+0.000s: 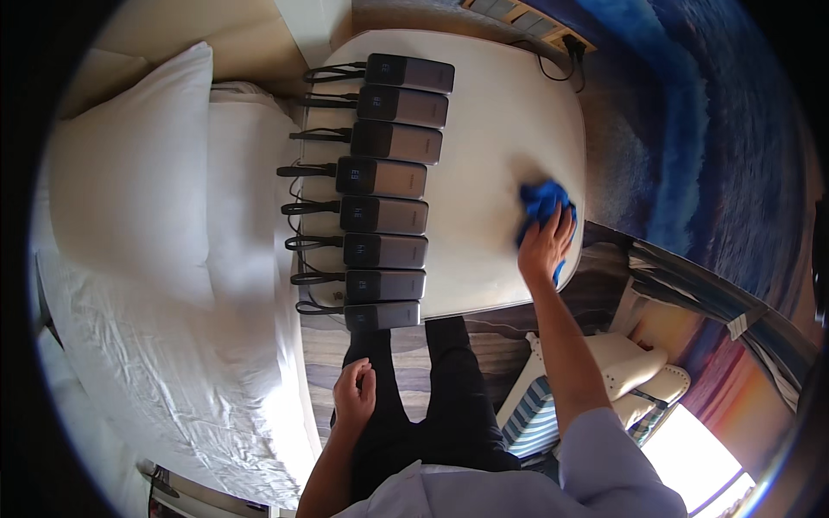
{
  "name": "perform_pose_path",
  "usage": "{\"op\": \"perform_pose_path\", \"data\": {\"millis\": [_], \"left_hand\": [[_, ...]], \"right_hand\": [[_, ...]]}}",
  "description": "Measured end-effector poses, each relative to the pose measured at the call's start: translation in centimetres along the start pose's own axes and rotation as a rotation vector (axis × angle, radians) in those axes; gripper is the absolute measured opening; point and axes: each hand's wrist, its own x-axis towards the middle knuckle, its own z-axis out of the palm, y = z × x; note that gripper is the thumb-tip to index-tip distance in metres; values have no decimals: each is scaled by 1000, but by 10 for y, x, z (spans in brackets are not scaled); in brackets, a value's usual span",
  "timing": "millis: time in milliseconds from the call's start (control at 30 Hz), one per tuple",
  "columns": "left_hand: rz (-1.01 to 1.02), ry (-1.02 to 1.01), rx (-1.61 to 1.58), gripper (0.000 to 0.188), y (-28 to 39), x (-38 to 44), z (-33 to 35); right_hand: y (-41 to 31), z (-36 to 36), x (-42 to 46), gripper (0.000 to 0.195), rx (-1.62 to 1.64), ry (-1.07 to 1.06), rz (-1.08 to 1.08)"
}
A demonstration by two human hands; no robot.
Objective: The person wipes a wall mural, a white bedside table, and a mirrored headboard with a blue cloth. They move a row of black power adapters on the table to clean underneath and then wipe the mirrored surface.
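Observation:
My right hand (547, 243) presses down on a crumpled blue cloth (543, 197) against the white tabletop (486, 142), near its right edge. The fingers cover part of the cloth. Low over my left thigh hangs my left hand (355, 392), fingers curled in, with nothing visible in it. Several black-and-grey power banks, such as this one (388, 251), lie side by side in a column along the table's left part. Their black looped cables (317, 243) point left towards the bed. Blue digits glow on most of the displays. The nearest power bank (388, 316) lies at the front edge.
To the left, a bed with a white pillow (139, 175) and rumpled white sheet (194, 388) adjoins the table. A wall socket strip (531, 22) with plugged-in black cords is beyond the far right corner. An upholstered chair (612, 362) with striped fabric stands right of my legs.

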Motion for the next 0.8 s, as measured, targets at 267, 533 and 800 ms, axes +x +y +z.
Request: {"op": "perform_pose_path", "data": {"millis": [267,533,800], "left_hand": [[-98,234,36,58,16,19,9],[252,406,358,69,53,60,-10],[439,366,330,50,125,182,-45]], "right_hand": [[-124,-7,6,64,192,-50,-346],[-38,-81,-128,43,316,-431,-422],[-44,-86,-216,66,1045,-1657,524]]}}
